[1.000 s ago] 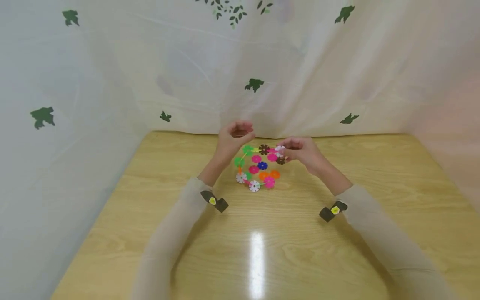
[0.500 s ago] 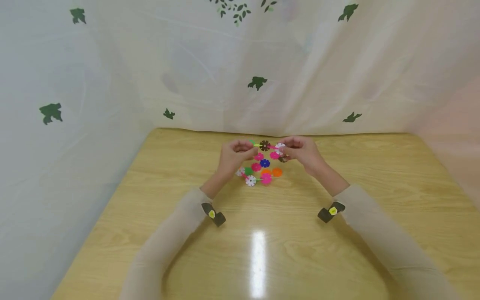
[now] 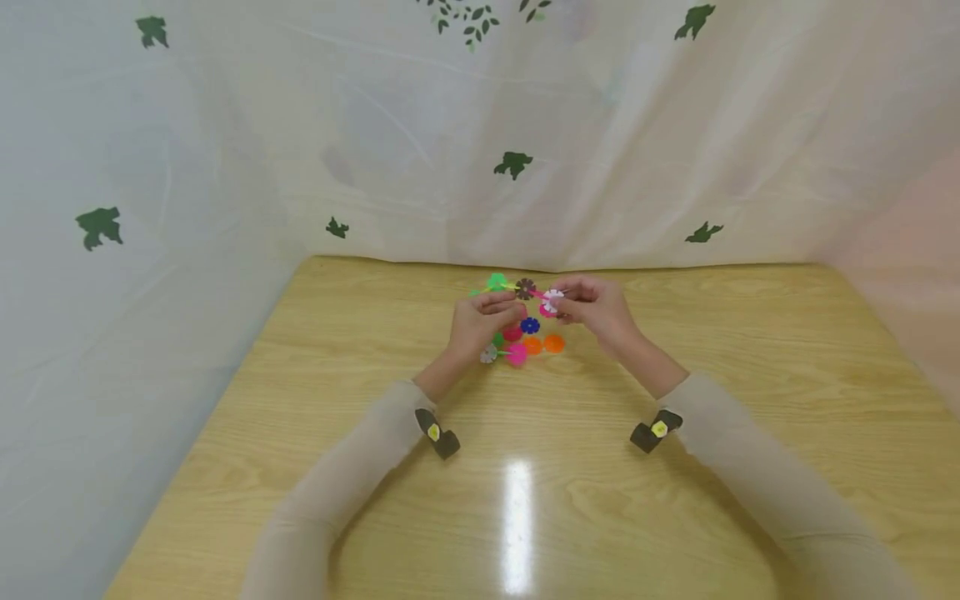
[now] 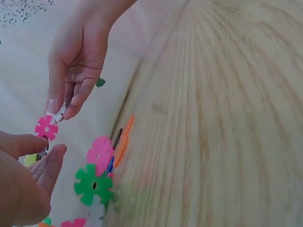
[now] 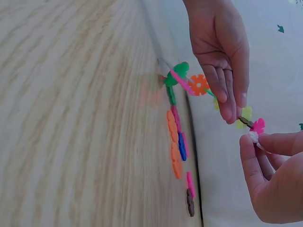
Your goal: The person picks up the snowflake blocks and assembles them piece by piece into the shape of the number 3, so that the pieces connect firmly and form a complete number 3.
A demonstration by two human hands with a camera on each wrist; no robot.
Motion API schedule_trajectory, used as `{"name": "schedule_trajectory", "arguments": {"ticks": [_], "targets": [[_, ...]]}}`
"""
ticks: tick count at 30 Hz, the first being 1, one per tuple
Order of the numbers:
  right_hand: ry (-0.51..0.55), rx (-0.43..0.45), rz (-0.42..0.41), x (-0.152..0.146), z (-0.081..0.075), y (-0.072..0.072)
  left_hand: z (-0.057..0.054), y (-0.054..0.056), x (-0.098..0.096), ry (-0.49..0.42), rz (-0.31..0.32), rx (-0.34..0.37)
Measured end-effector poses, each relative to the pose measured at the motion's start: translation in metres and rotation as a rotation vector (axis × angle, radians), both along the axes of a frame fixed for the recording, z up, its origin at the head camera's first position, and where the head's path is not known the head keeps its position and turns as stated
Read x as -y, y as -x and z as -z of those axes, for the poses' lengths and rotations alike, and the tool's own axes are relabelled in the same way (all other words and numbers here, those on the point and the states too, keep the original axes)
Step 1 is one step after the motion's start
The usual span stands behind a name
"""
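My left hand [image 3: 476, 325] pinches a brown snowflake disc [image 3: 525, 288] between thumb and fingers. With my right hand [image 3: 603, 312] I pinch a white snowflake disc [image 3: 552, 301]. A pink disc [image 4: 47, 127] links these two, standing edge-on between the hands. They belong to a chain of slotted plastic discs raised above the table. On the left side the chain continues through a yellow disc [image 5: 245, 113], a bright green disc [image 3: 497, 282] and an orange disc [image 5: 199, 85]. Its lower end, with a pink disc [image 3: 517, 354], hangs near the tabletop. My left fingers hide part of the chain.
Loose discs lie on the wooden table [image 3: 517, 433] below the hands: a blue disc [image 3: 530, 326], two orange discs [image 3: 554, 343] and a brown disc [image 5: 190, 202], among others. A pale curtain [image 3: 600, 208] with leaf and bird shapes hangs behind the table's far edge.
My left hand has come down and right from above the chain and taken hold of the brown disc. The right hand keeps its white disc, shifted slightly left. The chain's lower end has swung left.
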State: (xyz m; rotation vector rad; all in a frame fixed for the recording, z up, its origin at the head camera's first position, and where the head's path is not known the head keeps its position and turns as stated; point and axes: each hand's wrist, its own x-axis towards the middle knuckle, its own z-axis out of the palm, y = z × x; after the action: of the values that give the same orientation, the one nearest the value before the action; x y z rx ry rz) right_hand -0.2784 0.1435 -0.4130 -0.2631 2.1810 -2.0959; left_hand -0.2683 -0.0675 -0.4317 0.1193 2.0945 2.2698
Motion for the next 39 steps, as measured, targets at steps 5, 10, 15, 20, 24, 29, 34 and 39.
{"name": "schedule_trajectory", "arguments": {"ticks": [5, 10, 15, 20, 24, 29, 34, 39], "targets": [[-0.057, 0.009, -0.031, 0.003, 0.001, -0.004, 0.001, 0.006, -0.002, -0.047, -0.038, 0.06], [-0.166, 0.032, -0.066, 0.006, 0.0, -0.009, 0.003, 0.013, 0.0, -0.115, -0.024, 0.123], [-0.195, 0.047, -0.12, 0.011, 0.006, -0.011, 0.003, 0.02, 0.008, -0.124, 0.012, 0.168], [-0.165, 0.046, -0.159, 0.017, 0.011, -0.012, 0.002, 0.027, 0.013, -0.077, 0.028, 0.211], [-0.147, 0.069, -0.176, 0.023, 0.012, -0.012, 0.003, 0.032, 0.016, -0.084, 0.054, 0.245], [-0.151, 0.089, -0.199, 0.027, 0.014, -0.013, 0.008, 0.038, 0.021, -0.085, 0.076, 0.255], [-0.177, 0.086, -0.212, 0.025, 0.018, -0.014, 0.009, 0.043, 0.029, -0.056, 0.099, 0.246], [-0.229, 0.087, -0.214, 0.018, 0.019, -0.013, 0.006, 0.049, 0.038, 0.005, 0.125, 0.248]]}}
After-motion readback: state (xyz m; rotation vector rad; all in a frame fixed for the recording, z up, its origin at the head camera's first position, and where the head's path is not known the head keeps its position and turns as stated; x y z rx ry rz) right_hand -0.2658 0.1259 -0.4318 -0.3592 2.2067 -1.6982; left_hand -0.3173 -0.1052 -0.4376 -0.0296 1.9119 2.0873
